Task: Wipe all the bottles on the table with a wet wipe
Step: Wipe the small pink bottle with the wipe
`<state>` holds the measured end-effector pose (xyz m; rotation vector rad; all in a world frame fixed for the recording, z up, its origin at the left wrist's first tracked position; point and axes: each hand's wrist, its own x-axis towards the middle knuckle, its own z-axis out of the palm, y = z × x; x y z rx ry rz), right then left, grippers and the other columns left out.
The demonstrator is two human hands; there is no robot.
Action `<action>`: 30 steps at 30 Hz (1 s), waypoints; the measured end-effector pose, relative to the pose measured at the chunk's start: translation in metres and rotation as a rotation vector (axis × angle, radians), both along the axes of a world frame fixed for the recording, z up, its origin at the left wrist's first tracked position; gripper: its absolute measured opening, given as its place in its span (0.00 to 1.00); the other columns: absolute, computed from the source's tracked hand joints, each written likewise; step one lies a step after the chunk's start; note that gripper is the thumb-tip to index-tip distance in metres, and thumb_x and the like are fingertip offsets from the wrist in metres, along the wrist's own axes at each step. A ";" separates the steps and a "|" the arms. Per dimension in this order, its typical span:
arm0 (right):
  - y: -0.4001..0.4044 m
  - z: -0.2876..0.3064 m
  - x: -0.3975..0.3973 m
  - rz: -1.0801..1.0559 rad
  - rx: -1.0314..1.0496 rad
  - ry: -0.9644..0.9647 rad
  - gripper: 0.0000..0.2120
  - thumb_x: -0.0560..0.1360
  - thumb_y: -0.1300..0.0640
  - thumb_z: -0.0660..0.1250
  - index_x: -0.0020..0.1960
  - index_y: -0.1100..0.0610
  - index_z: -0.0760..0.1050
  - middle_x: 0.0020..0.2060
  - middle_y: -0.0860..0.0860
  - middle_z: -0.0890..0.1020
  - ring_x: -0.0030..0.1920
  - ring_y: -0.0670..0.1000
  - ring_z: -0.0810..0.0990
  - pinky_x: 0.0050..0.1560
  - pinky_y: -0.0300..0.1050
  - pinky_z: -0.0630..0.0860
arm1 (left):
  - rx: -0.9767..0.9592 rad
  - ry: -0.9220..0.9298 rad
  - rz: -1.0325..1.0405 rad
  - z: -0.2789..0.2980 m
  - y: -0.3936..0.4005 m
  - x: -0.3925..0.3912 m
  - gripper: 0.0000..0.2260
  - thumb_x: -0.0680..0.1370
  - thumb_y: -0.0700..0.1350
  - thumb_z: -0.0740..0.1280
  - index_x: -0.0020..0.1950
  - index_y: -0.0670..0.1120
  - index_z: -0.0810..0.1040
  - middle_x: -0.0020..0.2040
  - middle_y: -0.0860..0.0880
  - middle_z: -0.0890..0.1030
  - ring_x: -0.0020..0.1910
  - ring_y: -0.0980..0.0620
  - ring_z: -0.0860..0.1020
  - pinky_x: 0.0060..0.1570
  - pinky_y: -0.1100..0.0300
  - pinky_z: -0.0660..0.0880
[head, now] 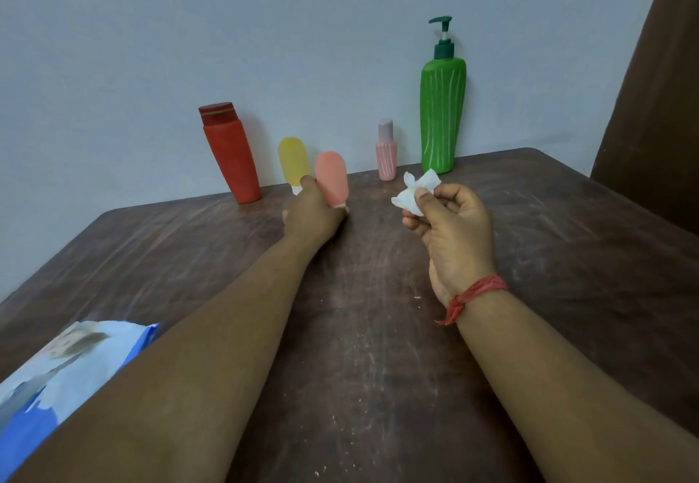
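Note:
My left hand (pixel 314 214) grips the lower end of a small salmon-pink bottle (pixel 332 176), which stands upright near the back of the dark wooden table (pixel 567 255). A crumpled white wet wipe (pixel 414 193) is pinched in my right hand (pixel 450 232), a short way to the right of that bottle and apart from it. Just behind my left hand stands a yellow bottle (pixel 293 161). A red bottle (pixel 230 153) is further left. By the wall stand a small pink bottle with a lilac cap (pixel 386 153) and a tall green pump bottle (pixel 441 104).
A blue and white pack of wipes (pixel 56 376) lies at the table's near left corner, partly under my left forearm. A brown curtain (pixel 658 85) hangs at the right edge. The grey wall runs right behind the row of bottles.

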<state>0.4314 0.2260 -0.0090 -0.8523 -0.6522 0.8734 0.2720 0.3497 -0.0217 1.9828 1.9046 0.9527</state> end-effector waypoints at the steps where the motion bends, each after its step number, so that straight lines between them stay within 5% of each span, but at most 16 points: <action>1: 0.001 -0.001 0.000 -0.001 -0.003 -0.002 0.06 0.77 0.64 0.69 0.45 0.58 0.74 0.45 0.56 0.84 0.41 0.52 0.85 0.40 0.44 0.79 | 0.008 0.005 0.022 0.000 0.007 0.005 0.23 0.75 0.51 0.71 0.60 0.42 0.63 0.51 0.45 0.78 0.55 0.37 0.78 0.56 0.45 0.73; 7: 0.004 -0.003 -0.001 0.008 -0.002 0.000 0.05 0.77 0.65 0.69 0.46 0.58 0.74 0.41 0.53 0.85 0.38 0.52 0.84 0.39 0.44 0.80 | -0.002 -0.129 0.089 0.002 0.047 0.027 0.18 0.78 0.48 0.64 0.62 0.40 0.63 0.55 0.42 0.80 0.55 0.38 0.79 0.56 0.47 0.74; 15: 0.004 -0.007 0.001 0.006 -0.030 -0.022 0.03 0.77 0.64 0.69 0.48 0.60 0.75 0.45 0.56 0.86 0.37 0.51 0.84 0.40 0.45 0.79 | 0.019 -0.083 0.149 0.002 0.074 0.037 0.21 0.78 0.46 0.68 0.64 0.40 0.62 0.56 0.41 0.80 0.55 0.38 0.80 0.46 0.51 0.69; 30: 0.002 -0.005 0.000 0.014 -0.046 -0.032 0.05 0.77 0.63 0.70 0.51 0.63 0.76 0.45 0.56 0.86 0.37 0.51 0.84 0.41 0.45 0.80 | 0.033 -0.063 0.123 0.004 0.077 0.044 0.22 0.77 0.45 0.70 0.64 0.39 0.62 0.58 0.39 0.80 0.57 0.37 0.80 0.54 0.46 0.77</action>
